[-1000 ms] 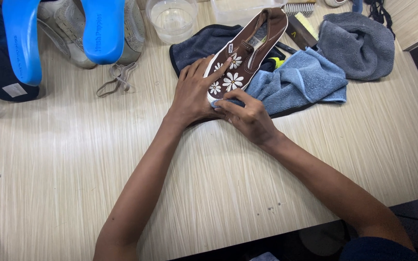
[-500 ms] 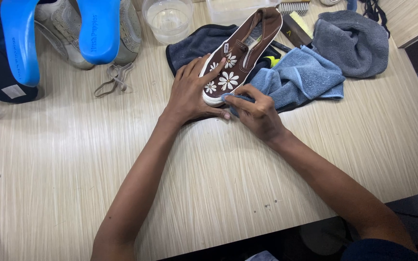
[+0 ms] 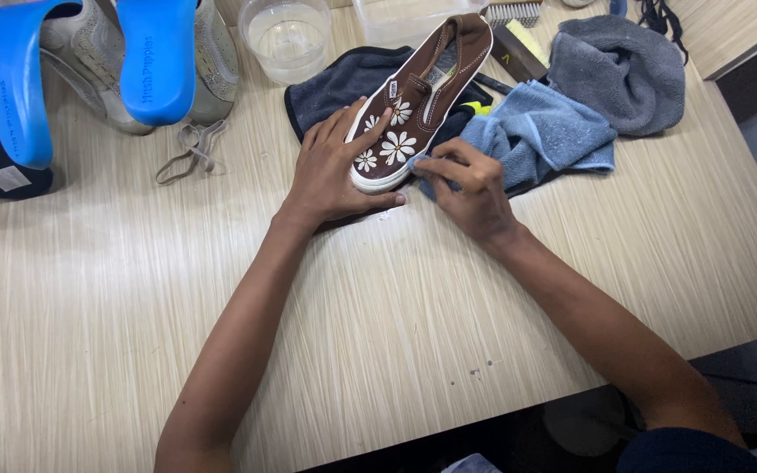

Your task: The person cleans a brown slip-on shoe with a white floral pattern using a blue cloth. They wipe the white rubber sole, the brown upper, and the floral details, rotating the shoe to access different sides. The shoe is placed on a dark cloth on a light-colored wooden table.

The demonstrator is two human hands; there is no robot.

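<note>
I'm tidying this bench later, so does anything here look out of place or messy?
Nothing spilled or damaged. Two blue insoles stick up out of the grey shoes, and a loose lace lies beside them. The left hand steadies the brown shoe; the right hand presses a blue cloth to it.

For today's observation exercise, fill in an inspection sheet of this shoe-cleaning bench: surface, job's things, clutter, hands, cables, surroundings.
Surface: pale wood-grain table; a few small specks near the front edge.
Job's things: brown slip-on shoe with white flowers lies on a dark cloth; light blue cloth beside it.
Clutter: two blue insoles propped in grey shoes, clear bowl, grey towel, brush, loose laces.
Hands: left hand steadies the shoe's toe; right hand presses a corner of the blue cloth against the sole edge.
Cables: nothing seen.
Surroundings: dark floor at right.
</note>
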